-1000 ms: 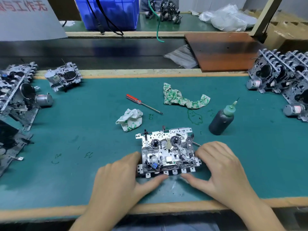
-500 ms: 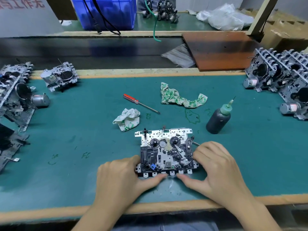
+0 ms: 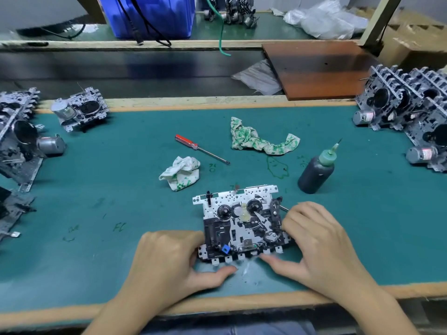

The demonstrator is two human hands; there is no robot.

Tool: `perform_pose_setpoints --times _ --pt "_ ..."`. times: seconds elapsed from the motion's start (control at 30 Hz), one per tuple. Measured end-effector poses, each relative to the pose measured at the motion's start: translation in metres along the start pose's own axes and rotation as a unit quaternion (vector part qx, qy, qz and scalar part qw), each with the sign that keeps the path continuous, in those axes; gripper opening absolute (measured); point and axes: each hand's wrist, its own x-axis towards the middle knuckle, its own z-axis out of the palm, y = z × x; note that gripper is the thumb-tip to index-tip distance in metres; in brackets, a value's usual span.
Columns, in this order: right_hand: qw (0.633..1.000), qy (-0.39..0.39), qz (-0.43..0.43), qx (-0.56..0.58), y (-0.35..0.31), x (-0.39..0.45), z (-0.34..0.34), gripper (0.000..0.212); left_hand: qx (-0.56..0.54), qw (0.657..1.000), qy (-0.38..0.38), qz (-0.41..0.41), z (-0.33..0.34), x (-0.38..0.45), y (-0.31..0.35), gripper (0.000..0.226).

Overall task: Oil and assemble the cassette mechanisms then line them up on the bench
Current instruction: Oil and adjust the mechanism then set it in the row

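Head cam: I see left hand (image 3: pixel 167 261) and right hand (image 3: pixel 319 247) gripping the cassette mechanism (image 3: pixel 242 223) by its side edges, thumbs under the near edge, flat on the green mat (image 3: pixel 108 201) near front. Behind: oil bottle (image 3: pixel 315 171) right, screwdriver (image 3: pixel 200 151) + two rags mid. Finished mechs stacked far L/R.

My left hand (image 3: pixel 167 259) hides the near-left corner of the silver-and-black metal cassette mechanism (image 3: pixel 242 223); my right thumb blurs at its near edge. Grey motor assemblies (image 3: pixel 14 141) at the green bench's (image 3: pixel 96 201) left edge are cut off.
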Motion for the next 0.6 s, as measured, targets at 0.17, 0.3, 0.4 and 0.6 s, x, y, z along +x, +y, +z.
perform_pose_setpoints --times 0.17,0.3,0.4,0.6 --pt "1.0 0.007 -0.014 0.002 0.003 0.0007 0.0023 0.056 0.041 0.999 0.03 -0.011 0.0034 -0.0008 -0.0005 0.056" --pt "0.999 0.0 0.001 0.047 0.0005 -0.0002 0.0004 0.054 0.062 0.997 0.051 -0.017 0.0053 0.001 -0.0022 0.056" --pt "0.999 0.005 0.005 0.04 -0.0007 -0.0011 0.0005 0.052 0.044 0.998 0.039 -0.005 0.0028 0.0012 -0.0029 0.064" --pt "0.999 0.022 0.012 0.031 -0.0031 -0.0006 0.0018 0.051 0.054 0.996 0.035 -0.056 0.0058 0.0038 0.0064 0.068"
